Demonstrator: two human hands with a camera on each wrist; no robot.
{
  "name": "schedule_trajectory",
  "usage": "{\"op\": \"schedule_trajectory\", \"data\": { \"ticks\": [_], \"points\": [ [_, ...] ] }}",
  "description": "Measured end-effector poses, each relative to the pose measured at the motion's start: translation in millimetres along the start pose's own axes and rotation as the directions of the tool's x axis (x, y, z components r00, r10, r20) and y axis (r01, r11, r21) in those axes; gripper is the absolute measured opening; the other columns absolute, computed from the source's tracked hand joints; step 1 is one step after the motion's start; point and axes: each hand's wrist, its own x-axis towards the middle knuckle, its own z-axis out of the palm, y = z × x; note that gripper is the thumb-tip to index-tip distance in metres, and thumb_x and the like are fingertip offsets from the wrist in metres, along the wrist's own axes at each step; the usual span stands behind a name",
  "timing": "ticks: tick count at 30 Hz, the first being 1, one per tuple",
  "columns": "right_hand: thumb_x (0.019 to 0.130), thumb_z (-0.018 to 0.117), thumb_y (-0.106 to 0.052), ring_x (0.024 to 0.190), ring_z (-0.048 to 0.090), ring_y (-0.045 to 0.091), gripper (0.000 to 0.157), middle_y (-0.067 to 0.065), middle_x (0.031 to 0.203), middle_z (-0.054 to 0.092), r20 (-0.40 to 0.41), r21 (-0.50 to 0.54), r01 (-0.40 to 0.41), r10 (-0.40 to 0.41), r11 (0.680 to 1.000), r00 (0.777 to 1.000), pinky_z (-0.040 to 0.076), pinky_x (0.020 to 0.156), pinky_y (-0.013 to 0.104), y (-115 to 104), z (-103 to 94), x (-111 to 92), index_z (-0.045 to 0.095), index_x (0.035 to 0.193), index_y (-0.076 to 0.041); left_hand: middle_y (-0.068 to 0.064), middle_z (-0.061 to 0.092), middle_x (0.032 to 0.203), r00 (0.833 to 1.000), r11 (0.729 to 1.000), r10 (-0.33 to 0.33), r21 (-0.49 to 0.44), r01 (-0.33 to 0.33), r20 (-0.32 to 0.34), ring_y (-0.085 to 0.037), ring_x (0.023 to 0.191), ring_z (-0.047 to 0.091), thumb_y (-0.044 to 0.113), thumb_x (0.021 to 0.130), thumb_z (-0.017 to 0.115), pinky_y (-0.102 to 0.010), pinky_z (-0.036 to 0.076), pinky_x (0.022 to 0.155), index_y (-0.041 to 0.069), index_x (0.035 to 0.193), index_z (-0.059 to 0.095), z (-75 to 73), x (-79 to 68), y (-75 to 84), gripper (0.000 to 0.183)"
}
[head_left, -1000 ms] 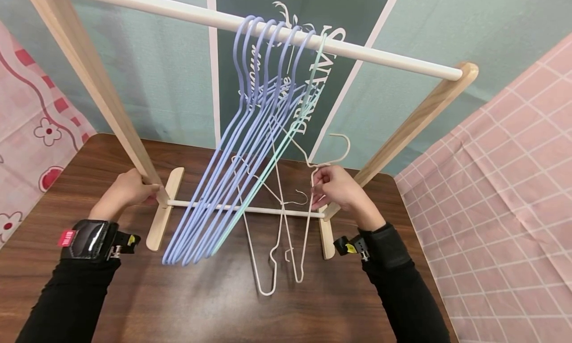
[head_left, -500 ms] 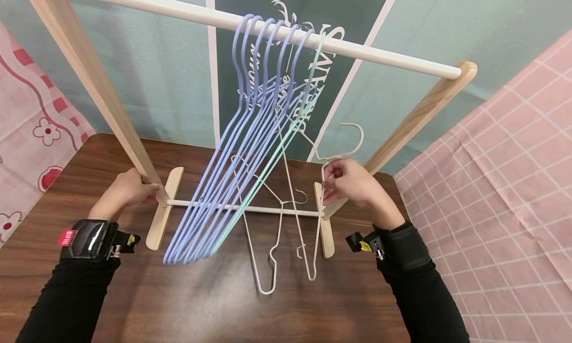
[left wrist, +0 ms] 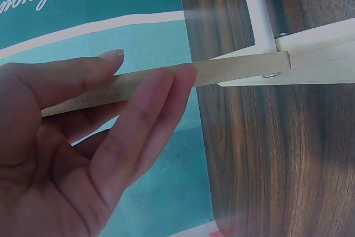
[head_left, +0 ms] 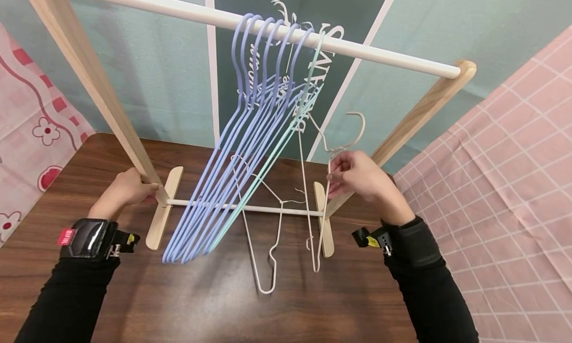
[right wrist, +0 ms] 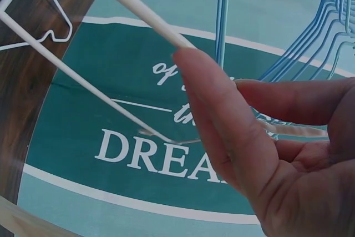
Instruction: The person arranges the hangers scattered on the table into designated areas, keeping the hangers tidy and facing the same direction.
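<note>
My right hand (head_left: 361,176) pinches a white clothes hanger (head_left: 363,125) near its neck. The hanger hangs sideways in the air, its hook pointing up and right. In the right wrist view, thumb and fingers close round the white hanger (right wrist: 138,9). My left hand (head_left: 127,188) grips the lower part of the rack's left wooden post (head_left: 100,90); the left wrist view shows the post (left wrist: 238,71) between thumb and fingers. Several blue hangers (head_left: 234,55) hang bunched on the white top rail (head_left: 178,11), with mint green hangers (head_left: 315,60) at their right.
Another white hanger (head_left: 250,243) lies on the brown wooden table (head_left: 187,308), partly across the rack's lower white bar (head_left: 263,209). The right post (head_left: 415,114) stands behind my right hand. A green lettered curtain (head_left: 161,85) backs the rack; a pink checked cloth (head_left: 505,184) is at the right.
My right hand has moved right and a little up with the white hanger, drawing it away from the other white hanger. My left hand stays on the post.
</note>
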Motion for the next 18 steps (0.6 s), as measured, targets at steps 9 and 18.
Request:
{"op": "schedule_trajectory", "data": {
  "ticks": [9,18],
  "points": [
    [0.086,0.046,0.015,0.058,0.063,0.023,0.008,0.017,0.075,0.051,-0.036,-0.002,0.011,-0.011,1.0,0.999,0.054,0.063,0.039,-9.3,-1.4,-0.8,0.042,0.093,0.016,-0.014,0.065,0.068,1.0,1.0,-0.013,-0.002,0.013,0.001,-0.019,0.062,0.065,0.013,0.091,0.052,-0.034,0.052,0.059,-0.027,0.106,0.044,-0.3,0.9,0.3,0.043],
    [0.085,0.046,0.015,0.058,0.063,0.021,0.007,0.015,0.072,0.051,-0.062,-0.029,0.023,-0.025,0.999,0.998,0.054,0.063,0.038,-17.1,-3.5,-6.2,0.042,0.09,0.015,-0.014,0.065,0.069,1.0,1.0,-0.008,-0.005,0.008,-0.001,-0.018,0.061,0.065,0.013,0.09,0.052,-0.033,0.051,0.058,-0.026,0.106,0.045,-0.2,0.5,0.2,0.043]
  ]
}}
